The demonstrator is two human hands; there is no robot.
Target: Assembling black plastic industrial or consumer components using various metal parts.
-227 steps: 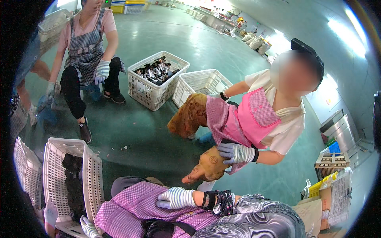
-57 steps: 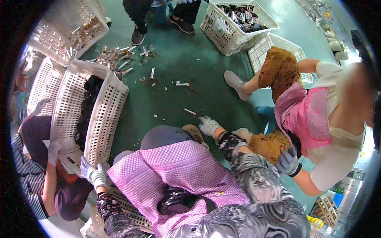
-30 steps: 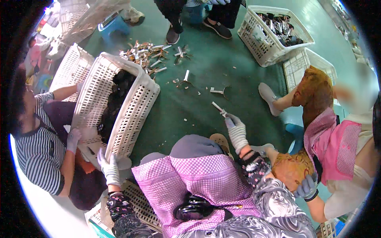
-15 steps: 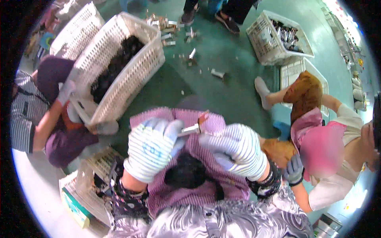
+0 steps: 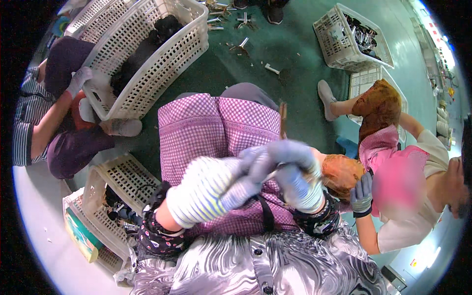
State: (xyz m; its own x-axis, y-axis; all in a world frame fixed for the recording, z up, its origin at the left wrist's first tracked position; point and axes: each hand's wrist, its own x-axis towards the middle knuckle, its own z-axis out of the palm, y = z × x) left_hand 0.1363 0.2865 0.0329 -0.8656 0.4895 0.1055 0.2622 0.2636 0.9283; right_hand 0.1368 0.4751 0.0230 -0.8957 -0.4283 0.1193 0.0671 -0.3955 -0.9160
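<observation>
Above my lap, my left hand (image 5: 211, 187) and my right hand (image 5: 297, 179) meet in striped gloves with grey-blue fingers. The fingers curl over one another, smeared by motion. A thin brown strip (image 5: 283, 118) sticks up just beyond the right hand's knuckles, against my checked pink-purple apron (image 5: 191, 123). Its lower end is hidden by the gloves, so I cannot tell which hand grips it. Under my hands a black strap (image 5: 266, 214) lies on the apron.
A large white crate (image 5: 162, 73) with black things stands front left, a person's gloved hand (image 5: 78, 81) at its side. Another crate (image 5: 339, 56) of metal parts is far right. Loose metal pieces (image 5: 241, 46) lie on the green floor. A coworker in a pink cap (image 5: 398, 187) sits close right.
My hands have come together and overlap. The silver metal piece with a brown tip, seen earlier at my left fingers, is hidden or turned. The black bundle on my lap no longer shows.
</observation>
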